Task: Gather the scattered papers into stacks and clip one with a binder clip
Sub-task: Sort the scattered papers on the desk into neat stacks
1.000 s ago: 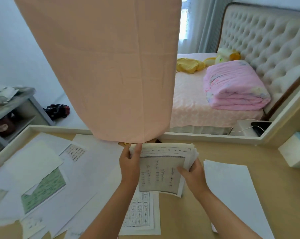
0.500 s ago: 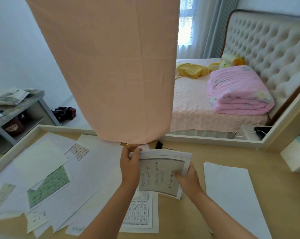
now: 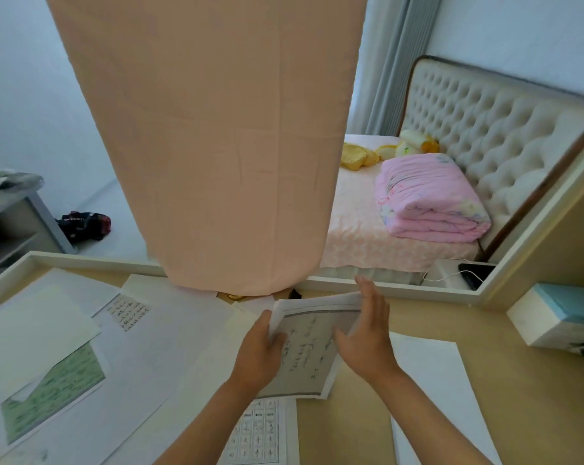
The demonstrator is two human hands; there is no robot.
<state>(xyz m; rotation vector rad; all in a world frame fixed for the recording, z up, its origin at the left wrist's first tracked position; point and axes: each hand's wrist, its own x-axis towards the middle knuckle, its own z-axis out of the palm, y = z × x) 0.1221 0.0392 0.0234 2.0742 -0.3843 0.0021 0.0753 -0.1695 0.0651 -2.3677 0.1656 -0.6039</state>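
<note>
A stack of papers (image 3: 309,344) with handwritten lines on its top sheet is tilted above the wooden desk (image 3: 535,380). My left hand (image 3: 258,354) grips its left edge, thumb on top. My right hand (image 3: 367,333) has straight fingers pressed flat against the stack's right edge. A small black binder clip (image 3: 294,293) lies just behind the stack, partly hidden under the hanging cloth. Loose sheets (image 3: 82,347) lie scattered over the left half of the desk, and a gridded sheet (image 3: 260,434) lies beneath my forearms.
A peach cloth (image 3: 217,129) hangs over the desk's back edge. A blank white sheet (image 3: 438,397) lies on the right. A white and teal box (image 3: 559,317) stands at the far right. Behind the desk's white rim (image 3: 82,260) is a bed with a folded pink quilt (image 3: 428,199).
My right hand has let go of the stack's lower right corner, straightened its fingers and moved up against the right edge. The view has tilted up and shifted.
</note>
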